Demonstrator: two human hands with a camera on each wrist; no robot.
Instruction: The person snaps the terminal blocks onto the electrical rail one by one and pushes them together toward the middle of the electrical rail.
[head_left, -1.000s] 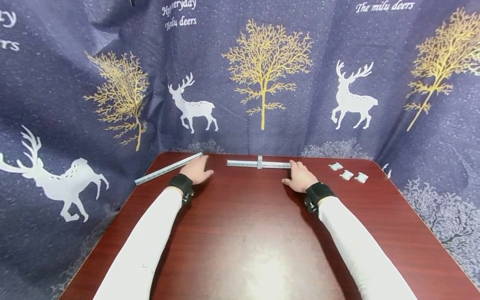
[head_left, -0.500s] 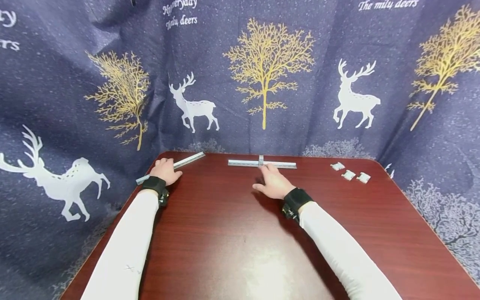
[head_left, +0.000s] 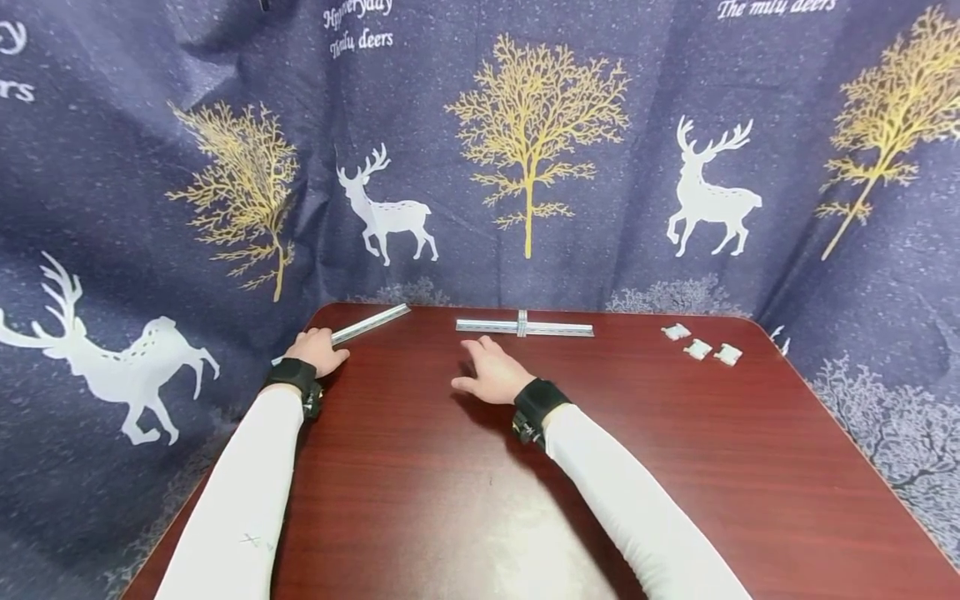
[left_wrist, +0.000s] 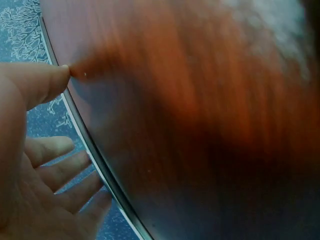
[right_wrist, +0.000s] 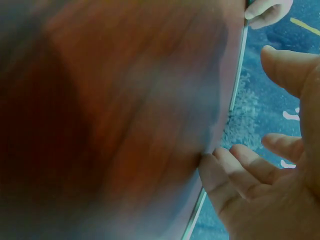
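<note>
My left hand [head_left: 317, 350] is over the lower part of a slotted metal rail [head_left: 372, 322] that slants at the table's far left corner. Part of that rail is hidden beneath the hand. In the left wrist view the left hand [left_wrist: 45, 190] has its fingers loosely extended and the thumb apart; whether they touch the rail I cannot tell. Just in front of a second metal rail [head_left: 558, 330] hovers my right hand [head_left: 491, 372], thumb and fingers spread, holding nothing. A small upright clip-like piece [head_left: 522, 323] sits across the second rail's middle. The right wrist view shows that hand [right_wrist: 270, 200] relaxed.
Three small pale pieces [head_left: 697, 349] lie at the far right of the dark red wooden table [head_left: 420, 475]. Behind the table's far edge hangs a blue cloth [head_left: 480, 167] printed with deer and trees.
My left hand has moved left and toward me along the slanted rail. My right hand has come left from the second rail's right end, off that rail. The rails lie as before.
</note>
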